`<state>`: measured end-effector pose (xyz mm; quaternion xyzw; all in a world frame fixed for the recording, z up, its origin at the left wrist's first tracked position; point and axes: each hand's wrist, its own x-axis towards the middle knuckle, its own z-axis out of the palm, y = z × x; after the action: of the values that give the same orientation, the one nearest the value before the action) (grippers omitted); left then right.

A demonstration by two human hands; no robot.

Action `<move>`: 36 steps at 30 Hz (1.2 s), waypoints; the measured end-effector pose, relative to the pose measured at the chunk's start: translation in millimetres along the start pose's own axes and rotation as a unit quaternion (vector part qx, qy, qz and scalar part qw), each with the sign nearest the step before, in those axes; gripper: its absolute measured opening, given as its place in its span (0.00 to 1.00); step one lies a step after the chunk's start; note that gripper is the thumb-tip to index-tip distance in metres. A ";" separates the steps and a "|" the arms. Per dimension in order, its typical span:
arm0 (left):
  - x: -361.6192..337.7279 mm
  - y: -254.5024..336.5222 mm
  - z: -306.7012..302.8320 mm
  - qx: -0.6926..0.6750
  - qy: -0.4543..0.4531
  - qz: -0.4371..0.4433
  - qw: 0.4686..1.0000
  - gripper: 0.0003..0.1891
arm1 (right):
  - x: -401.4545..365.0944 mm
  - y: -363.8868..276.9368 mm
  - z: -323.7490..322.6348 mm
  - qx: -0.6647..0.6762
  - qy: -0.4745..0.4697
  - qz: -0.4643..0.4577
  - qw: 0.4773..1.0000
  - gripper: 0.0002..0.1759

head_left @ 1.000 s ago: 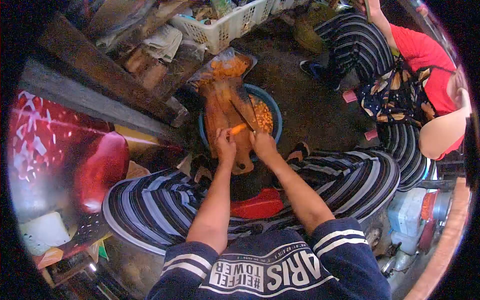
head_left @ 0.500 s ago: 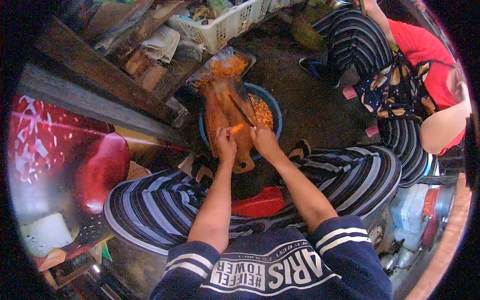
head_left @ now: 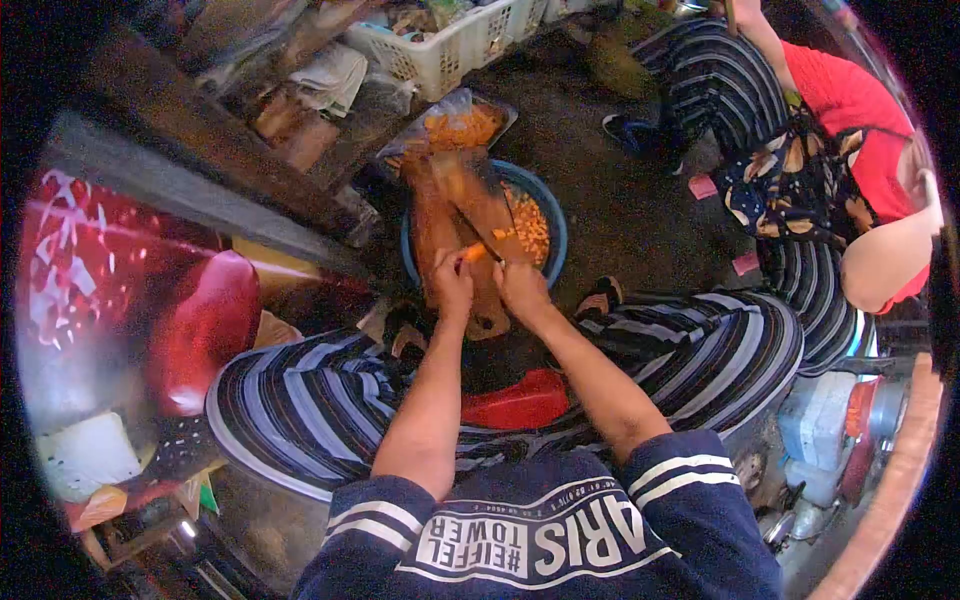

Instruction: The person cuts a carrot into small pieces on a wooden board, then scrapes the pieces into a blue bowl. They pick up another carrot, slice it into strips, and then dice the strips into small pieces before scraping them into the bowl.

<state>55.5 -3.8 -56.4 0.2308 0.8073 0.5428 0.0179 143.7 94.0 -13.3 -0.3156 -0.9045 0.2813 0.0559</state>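
My left hand [head_left: 453,287] holds an orange carrot piece [head_left: 480,251] against a wooden cutting board [head_left: 432,225]. In my right hand [head_left: 523,291] is the handle of a dark knife [head_left: 480,234], whose blade lies across the carrot. The board rests over a blue basin [head_left: 560,215], and many small orange pieces [head_left: 528,220] show inside the basin, right of the board. Beyond the board's far end, more orange pieces [head_left: 465,124] lie in a clear plastic bag on a tray.
A white plastic basket [head_left: 440,58] stands at the top. Another person [head_left: 850,100] in red sits at the right. Wooden beams [head_left: 220,200] run along the left. A red object [head_left: 515,400] lies between my legs, and clear containers [head_left: 815,420] stand at lower right.
The knife has moved left and its blade now meets the carrot. My right hand has shifted slightly left, closer to my left hand.
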 end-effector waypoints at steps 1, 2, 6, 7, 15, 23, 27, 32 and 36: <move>-3.3 6.6 -3.9 0.005 0.002 -0.005 1.000 0.09 | 5.6 -1.4 -3.5 0.021 0.002 -0.002 1.000 0.18; -4.5 13.3 -6.0 0.057 0.009 0.016 0.998 0.08 | 6.8 -3.2 -5.8 0.042 0.005 -0.004 0.999 0.17; -1.3 7.1 -4.1 0.051 0.023 0.037 0.998 0.07 | -7.4 -13.9 -22.1 0.063 0.034 -0.026 0.997 0.17; -0.2 8.6 -3.1 0.029 0.032 0.050 0.998 0.07 | -9.1 -10.2 -14.3 0.062 0.032 -0.027 0.997 0.17; 0.8 1.3 -1.9 0.022 0.022 0.032 0.999 0.05 | -1.8 -5.5 -5.7 0.068 0.006 -0.024 0.997 0.17; 5.2 18.0 -8.5 0.049 0.035 0.069 0.996 0.05 | 5.5 -7.2 7.6 0.015 0.027 -0.054 0.998 0.15; -2.3 5.1 -2.5 0.018 0.027 0.052 0.998 0.06 | -14.9 -7.8 7.7 -0.020 -0.027 -0.003 0.999 0.18; 5.1 6.4 -2.4 -0.040 0.035 0.051 0.997 0.06 | 0.3 -20.8 -3.8 0.030 0.028 -0.038 0.998 0.20; -1.6 4.0 -0.5 0.037 0.021 0.041 0.998 0.06 | -14.5 -9.7 10.0 -0.022 -0.040 0.030 0.998 0.20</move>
<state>58.2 -3.7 -53.0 0.2528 0.8170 0.5173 -0.0304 147.3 74.3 -15.2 -0.3319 -0.9023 0.2752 0.0038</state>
